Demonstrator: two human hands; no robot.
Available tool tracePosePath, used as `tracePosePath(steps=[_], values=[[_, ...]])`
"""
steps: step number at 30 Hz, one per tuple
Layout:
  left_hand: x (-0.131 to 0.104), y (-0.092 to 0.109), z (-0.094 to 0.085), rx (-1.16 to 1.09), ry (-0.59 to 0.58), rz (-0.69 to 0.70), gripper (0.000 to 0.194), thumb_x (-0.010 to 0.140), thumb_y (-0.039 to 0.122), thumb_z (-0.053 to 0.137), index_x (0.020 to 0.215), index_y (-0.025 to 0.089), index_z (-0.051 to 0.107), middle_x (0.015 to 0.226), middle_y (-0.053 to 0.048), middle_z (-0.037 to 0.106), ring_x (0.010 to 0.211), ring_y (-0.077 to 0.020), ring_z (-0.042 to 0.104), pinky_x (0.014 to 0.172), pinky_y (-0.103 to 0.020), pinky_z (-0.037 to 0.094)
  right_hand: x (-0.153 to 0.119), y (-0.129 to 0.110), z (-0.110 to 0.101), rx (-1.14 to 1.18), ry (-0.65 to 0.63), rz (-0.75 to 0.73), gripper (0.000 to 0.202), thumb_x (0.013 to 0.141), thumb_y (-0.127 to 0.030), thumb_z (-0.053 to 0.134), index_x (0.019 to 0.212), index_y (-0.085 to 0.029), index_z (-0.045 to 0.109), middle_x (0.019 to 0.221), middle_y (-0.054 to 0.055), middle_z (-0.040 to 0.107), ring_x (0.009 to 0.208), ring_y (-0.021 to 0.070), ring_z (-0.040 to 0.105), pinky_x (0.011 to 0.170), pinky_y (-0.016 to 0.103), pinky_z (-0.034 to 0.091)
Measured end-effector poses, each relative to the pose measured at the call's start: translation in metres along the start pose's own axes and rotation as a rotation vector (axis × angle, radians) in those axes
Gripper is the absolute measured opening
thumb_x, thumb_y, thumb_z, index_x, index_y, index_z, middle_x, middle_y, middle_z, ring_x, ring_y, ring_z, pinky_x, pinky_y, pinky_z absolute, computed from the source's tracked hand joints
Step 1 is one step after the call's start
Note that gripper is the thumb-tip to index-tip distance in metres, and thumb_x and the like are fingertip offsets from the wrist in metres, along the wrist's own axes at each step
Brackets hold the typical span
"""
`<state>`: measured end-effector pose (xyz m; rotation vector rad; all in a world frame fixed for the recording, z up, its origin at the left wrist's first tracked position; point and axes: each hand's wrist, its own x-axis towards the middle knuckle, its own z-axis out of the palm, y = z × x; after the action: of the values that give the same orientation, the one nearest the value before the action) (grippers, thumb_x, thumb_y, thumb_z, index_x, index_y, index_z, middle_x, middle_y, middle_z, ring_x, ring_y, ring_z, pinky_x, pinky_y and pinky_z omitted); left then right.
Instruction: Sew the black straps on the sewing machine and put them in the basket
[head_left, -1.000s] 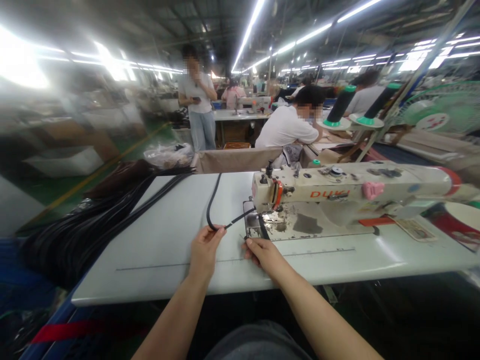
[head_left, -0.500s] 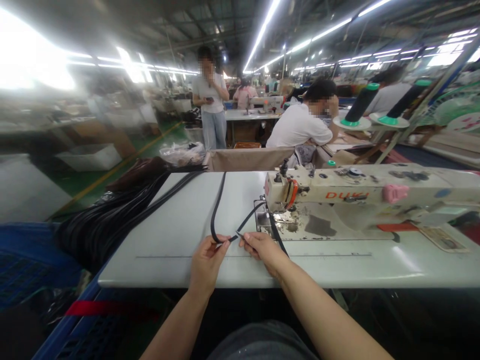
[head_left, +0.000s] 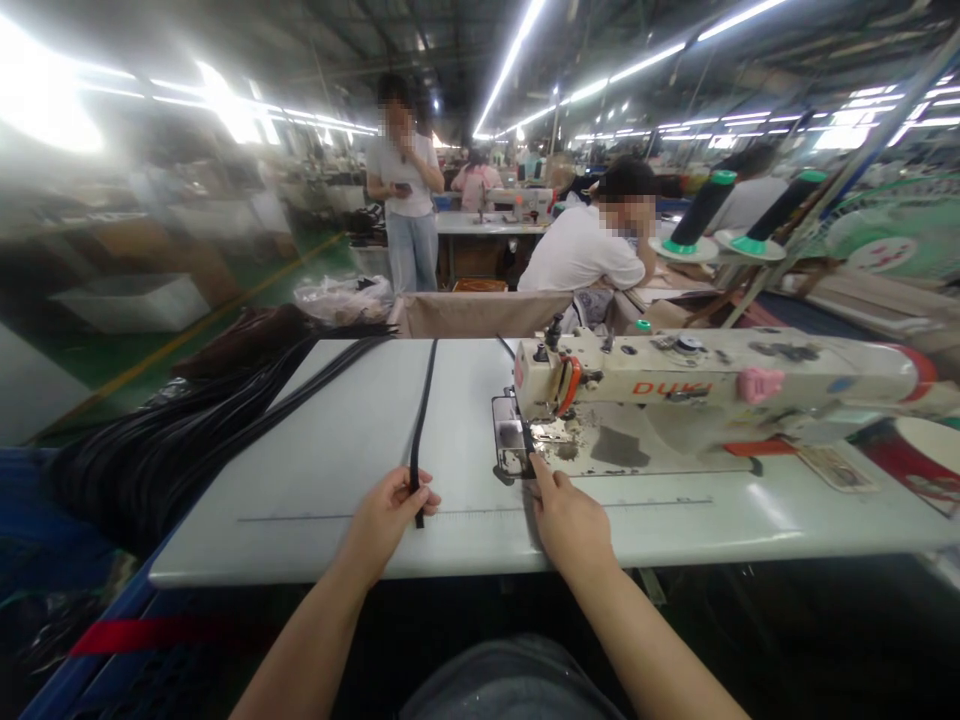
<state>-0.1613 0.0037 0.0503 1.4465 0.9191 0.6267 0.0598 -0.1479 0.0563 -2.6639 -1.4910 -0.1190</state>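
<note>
My left hand [head_left: 390, 515] is closed, pinching a flat black strap [head_left: 424, 415] close to its near end, which pokes out below the fingers. The strap runs back across the white table to the far edge. My right hand [head_left: 571, 520] is at the sewing machine's [head_left: 705, 385] needle area, its index finger reaching forward onto another black strap [head_left: 528, 438] there. Its other fingers curl under, and the hand covers the strap's near part. The small pointed tool seen earlier in this hand is not visible now.
A bundle of black straps [head_left: 150, 430] hangs over the table's left side. Blue crates [head_left: 82, 640] stand at lower left. A fabric-lined bin [head_left: 480, 315] is behind the table, thread cones [head_left: 697, 215] at right. One person sits and another stands beyond.
The strap that looped from my left hand to the machine is now separate, with a free end. My right hand has moved forward and right to the needle area. The view has shifted slightly.
</note>
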Motion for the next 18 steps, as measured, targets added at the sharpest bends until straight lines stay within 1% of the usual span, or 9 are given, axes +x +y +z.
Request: tracePosePath(steps=[2, 4, 6, 9, 11, 13, 16, 18], values=[[0.005, -0.001, -0.008, 0.098, -0.007, 0.006, 0.05, 0.076, 0.058, 0.071, 0.104, 0.017, 0.064, 0.077, -0.005, 0.071, 0.071, -0.0197, 0.066, 0.072, -0.032, 0.053, -0.004, 0.004, 0.003, -0.025, -0.075, -0.017, 0.055, 0.099, -0.019, 0.052, 0.154, -0.022, 0.047, 0.106, 0.009, 0.074, 0.079, 0.0217, 0.074, 0.065, 0.029, 0.051], [0.012, -0.005, -0.019, 0.198, 0.022, 0.025, 0.052, 0.079, 0.059, 0.066, 0.109, 0.017, 0.065, 0.071, -0.001, 0.066, 0.067, -0.0184, 0.062, 0.066, -0.03, 0.049, -0.006, 0.006, 0.003, -0.037, -0.109, -0.037, 0.052, 0.101, -0.02, 0.048, 0.153, -0.02, 0.048, 0.105, 0.01, 0.076, 0.08, 0.023, 0.075, 0.066, 0.031, 0.053], [0.02, -0.009, -0.034, 0.303, 0.104, 0.046, 0.055, 0.083, 0.06, 0.059, 0.116, 0.017, 0.067, 0.07, 0.0, 0.065, 0.064, -0.0181, 0.061, 0.062, -0.028, 0.046, -0.007, 0.006, 0.0, -0.04, -0.131, -0.052, 0.05, 0.103, -0.021, 0.044, 0.153, -0.019, 0.049, 0.105, 0.011, 0.077, 0.079, 0.0238, 0.076, 0.066, 0.032, 0.055], [0.029, -0.014, -0.066, 0.463, 0.27, 0.064, 0.055, 0.085, 0.056, 0.051, 0.119, 0.017, 0.07, 0.082, -0.005, 0.073, 0.062, -0.0184, 0.06, 0.061, -0.03, 0.047, -0.008, 0.006, -0.003, -0.034, -0.135, -0.082, 0.05, 0.104, -0.021, 0.041, 0.153, -0.018, 0.049, 0.105, 0.012, 0.077, 0.077, 0.0242, 0.077, 0.065, 0.033, 0.056], [0.032, -0.017, -0.094, 0.584, 0.364, 0.042, 0.051, 0.084, 0.049, 0.05, 0.117, 0.017, 0.072, 0.092, -0.007, 0.076, 0.065, -0.02, 0.063, 0.067, -0.033, 0.05, -0.008, 0.008, -0.002, -0.028, -0.118, -0.093, 0.049, 0.104, -0.02, 0.04, 0.152, -0.017, 0.05, 0.105, 0.013, 0.078, 0.077, 0.0235, 0.077, 0.065, 0.032, 0.056], [0.032, -0.02, -0.13, 0.721, 0.452, 0.006, 0.05, 0.083, 0.044, 0.051, 0.117, 0.016, 0.073, 0.096, -0.009, 0.077, 0.073, -0.0236, 0.066, 0.076, -0.036, 0.053, -0.007, 0.01, 0.001, -0.029, -0.105, -0.093, 0.049, 0.104, -0.021, 0.041, 0.151, -0.017, 0.052, 0.105, 0.013, 0.078, 0.075, 0.0222, 0.076, 0.064, 0.03, 0.056], [0.024, -0.026, -0.191, 0.93, 0.609, -0.017, 0.049, 0.086, 0.04, 0.049, 0.119, 0.014, 0.074, 0.111, -0.014, 0.076, 0.096, -0.0296, 0.069, 0.091, -0.039, 0.053, -0.005, 0.012, 0.007, -0.04, -0.094, -0.098, 0.049, 0.103, -0.021, 0.042, 0.151, -0.017, 0.052, 0.106, 0.013, 0.078, 0.076, 0.0225, 0.077, 0.064, 0.03, 0.057], [0.012, -0.029, -0.233, 1.054, 0.694, -0.068, 0.05, 0.09, 0.039, 0.046, 0.123, 0.013, 0.072, 0.121, -0.014, 0.073, 0.108, -0.0304, 0.066, 0.097, -0.039, 0.05, -0.004, 0.013, 0.009, -0.04, -0.083, -0.103, 0.05, 0.103, -0.021, 0.042, 0.153, -0.017, 0.051, 0.106, 0.013, 0.079, 0.077, 0.024, 0.078, 0.064, 0.031, 0.058]])
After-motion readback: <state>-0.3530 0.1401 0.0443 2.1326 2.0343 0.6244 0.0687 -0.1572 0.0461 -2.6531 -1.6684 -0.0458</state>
